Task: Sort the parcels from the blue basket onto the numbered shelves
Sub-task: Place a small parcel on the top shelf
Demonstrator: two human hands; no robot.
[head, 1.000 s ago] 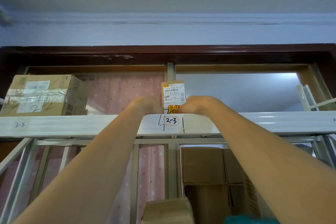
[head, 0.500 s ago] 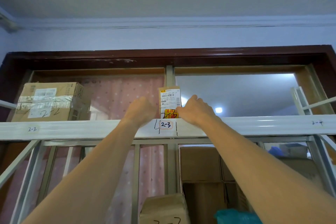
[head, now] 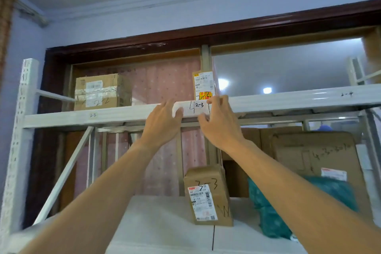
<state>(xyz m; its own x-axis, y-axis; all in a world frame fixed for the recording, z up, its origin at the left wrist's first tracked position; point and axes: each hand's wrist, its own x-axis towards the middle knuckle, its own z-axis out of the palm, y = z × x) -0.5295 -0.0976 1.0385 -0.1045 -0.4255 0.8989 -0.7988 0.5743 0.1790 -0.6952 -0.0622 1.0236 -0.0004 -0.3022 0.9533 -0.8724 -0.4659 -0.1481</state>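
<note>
We see both arms raised toward the top shelf, forearms converging from the lower corners. The left hand shows its back to us, fingers loosely spread and empty, the fingertips over the shelf's front edge just left of the "2-3" label. The right hand is beside it, fingers curled but loose and holding nothing, thumb and forefinger framing the label's right side. We cannot tell whether either hand actually touches the edge.

The task's parcel, a narrow upright box with a white and yellow sticker, stands on the top shelf right above the "2-3" label, behind the right fingertips and free of both hands.

We count two parcels on the top shelf: this one and a taped brown carton marked "2-2", well to the left above its "2-2" mark. A third mark, "2-4", sits far right on the same edge.

On the lower shelf we count one small box marked "3-3", one teal bag to its right, and at least two large cartons behind, the clearest being a big carton with handwriting.
</note>
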